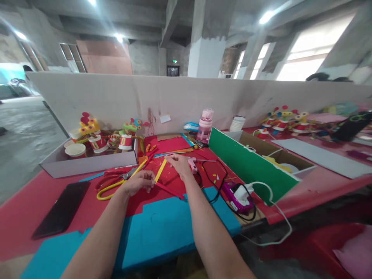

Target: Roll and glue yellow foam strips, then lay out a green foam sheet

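A short yellow strip (161,171) is stretched between my two hands above the red table covering. My left hand (140,182) pinches its lower end, and my right hand (179,164) pinches the upper end. From near my left fingers a red strip (170,191) runs right towards my right wrist. Red-handled scissors and a yellow-handled pair (108,193) lie left of my left hand. Just beyond my right hand is a pink glue gun (192,165), partly hidden. Orange and blue strips (174,152) lie behind the hands.
Blue sheets (162,228) lie at the front edge. A black phone (61,209) is at left, below a white box (90,164) of paper-cup figures. At right stand a green-sided box (247,162) and a purple power strip (236,197) with cables. A pink bottle (205,126) stands behind.
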`<state>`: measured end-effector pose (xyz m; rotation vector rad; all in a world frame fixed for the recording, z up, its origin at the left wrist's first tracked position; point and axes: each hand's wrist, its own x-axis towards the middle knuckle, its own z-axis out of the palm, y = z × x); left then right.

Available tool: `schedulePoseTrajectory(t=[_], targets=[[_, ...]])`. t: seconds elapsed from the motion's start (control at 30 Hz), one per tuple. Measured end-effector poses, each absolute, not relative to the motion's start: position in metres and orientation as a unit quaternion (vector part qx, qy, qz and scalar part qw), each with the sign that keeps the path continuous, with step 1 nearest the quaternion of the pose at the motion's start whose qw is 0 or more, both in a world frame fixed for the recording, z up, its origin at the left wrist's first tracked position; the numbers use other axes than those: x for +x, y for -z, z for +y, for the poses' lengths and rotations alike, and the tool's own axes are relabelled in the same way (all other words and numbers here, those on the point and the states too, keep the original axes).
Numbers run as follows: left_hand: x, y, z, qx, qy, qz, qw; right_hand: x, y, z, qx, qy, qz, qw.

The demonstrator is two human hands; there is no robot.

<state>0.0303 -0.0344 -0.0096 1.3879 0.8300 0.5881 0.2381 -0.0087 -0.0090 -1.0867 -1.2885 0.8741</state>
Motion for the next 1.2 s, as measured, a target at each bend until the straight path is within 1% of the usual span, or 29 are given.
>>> schedulePoseTrajectory(t=[0.1,0.27,0.43,0.63,0.7,0.8,0.93,1.0,1.03,1.1,1.13,1.2], targets=[[0.030,0.009,-0.035,0.615,-0.255,0.368,0.649,0.238,0.008,-0.011,-0.459,-0.376,-0.568,0.571],[0.029,0.009,-0.034,0.617,-0.253,0.368,0.648,0.239,0.009,-0.010,-0.446,-0.417,-0.563,0.556],[0.029,0.012,-0.033,0.619,-0.253,0.366,0.647,0.233,0.009,-0.011,-0.432,-0.428,-0.555,0.567],[0.029,0.016,-0.031,0.593,-0.288,0.385,0.646,0.231,0.002,-0.015,-0.377,-0.548,-0.468,0.582],[0.030,0.016,-0.031,0.588,-0.294,0.386,0.647,0.232,0.001,-0.015,-0.384,-0.540,-0.478,0.576],[0.031,0.015,-0.031,0.588,-0.289,0.393,0.645,0.233,0.002,-0.015,-0.404,-0.489,-0.518,0.575],[0.031,0.013,-0.031,0.613,-0.265,0.412,0.620,0.229,0.001,-0.018,-0.417,-0.456,-0.525,0.585],[0.031,0.009,-0.030,0.633,-0.307,0.434,0.563,0.225,0.000,-0.020,-0.424,-0.449,-0.530,0.580],[0.032,0.006,-0.030,0.643,-0.354,0.450,0.509,0.222,0.000,-0.020,-0.431,-0.443,-0.537,0.575],[0.032,0.000,-0.030,0.655,-0.460,0.477,0.362,0.217,0.001,-0.021,-0.444,-0.423,-0.558,0.560],[0.033,-0.004,-0.031,0.664,-0.494,0.480,0.290,0.215,0.003,-0.021,-0.449,-0.411,-0.570,0.552],[0.037,-0.009,-0.035,0.689,-0.519,0.470,0.188,0.210,0.005,-0.021,-0.453,-0.388,-0.595,0.539]])
